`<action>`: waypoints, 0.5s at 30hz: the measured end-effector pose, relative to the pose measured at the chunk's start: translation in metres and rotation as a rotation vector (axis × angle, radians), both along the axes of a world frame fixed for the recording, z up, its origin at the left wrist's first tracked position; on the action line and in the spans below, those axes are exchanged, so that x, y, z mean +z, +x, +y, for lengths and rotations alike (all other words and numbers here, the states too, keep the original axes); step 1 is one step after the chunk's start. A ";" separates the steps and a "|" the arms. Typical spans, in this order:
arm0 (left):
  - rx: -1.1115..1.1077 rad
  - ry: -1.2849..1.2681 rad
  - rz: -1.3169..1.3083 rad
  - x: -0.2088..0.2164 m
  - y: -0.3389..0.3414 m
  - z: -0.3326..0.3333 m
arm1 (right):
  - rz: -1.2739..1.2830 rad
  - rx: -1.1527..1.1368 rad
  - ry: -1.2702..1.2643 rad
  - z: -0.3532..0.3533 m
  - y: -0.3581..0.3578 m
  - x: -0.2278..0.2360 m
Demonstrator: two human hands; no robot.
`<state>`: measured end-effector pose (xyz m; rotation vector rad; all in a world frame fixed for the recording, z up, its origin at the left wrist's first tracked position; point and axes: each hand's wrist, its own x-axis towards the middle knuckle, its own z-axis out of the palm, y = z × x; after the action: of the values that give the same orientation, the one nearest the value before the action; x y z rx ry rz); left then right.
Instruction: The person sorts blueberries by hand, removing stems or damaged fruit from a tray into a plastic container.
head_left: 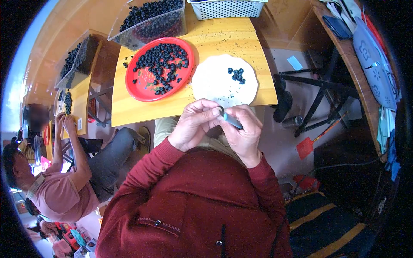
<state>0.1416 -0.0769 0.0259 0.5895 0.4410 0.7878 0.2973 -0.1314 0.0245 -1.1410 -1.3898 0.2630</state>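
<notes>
My left hand (194,123) pinches a small black round piece (221,109) between thumb and fingertips. My right hand (243,134) is wrapped round a slim tool with a teal handle (232,121); its working tip is hidden at the black piece. Both hands meet just in front of the table's near edge, above my lap. Beyond them lies a white scalloped plate (211,81) with several black pieces (237,75) and dark crumbs on it. To its left, a red round tray (137,92) holds a heap of similar black pieces (161,60).
A clear plastic bin (172,31) full of black pieces stands at the back left of the yellow wooden table (150,112), beside a white perforated basket (228,9). At the left, a co-worker (64,189) handles pieces at another table. A wooden bench with cloths (374,64) is at right.
</notes>
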 end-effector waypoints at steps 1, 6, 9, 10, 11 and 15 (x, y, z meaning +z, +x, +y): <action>-0.001 0.000 0.000 -0.001 0.001 0.001 | 0.000 -0.001 0.000 -0.002 0.002 0.000; 0.060 -0.035 -0.002 -0.001 -0.001 0.007 | 0.000 0.021 -0.204 -0.009 0.009 0.003; 0.061 -0.062 -0.011 -0.003 -0.001 0.007 | 0.016 0.074 -0.270 -0.014 0.011 0.004; 0.061 -0.064 -0.009 -0.003 0.000 0.006 | 0.017 0.074 -0.271 -0.014 0.012 0.002; 0.059 -0.072 -0.014 -0.003 0.000 0.006 | 0.008 0.088 -0.275 -0.014 0.012 0.000; 0.052 -0.081 -0.023 -0.003 0.001 0.006 | 0.006 0.102 -0.276 -0.014 0.012 -0.002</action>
<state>0.1423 -0.0709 0.0226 0.4950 0.4665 0.8221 0.3094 -0.1457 0.0227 -1.2936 -1.4392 0.5444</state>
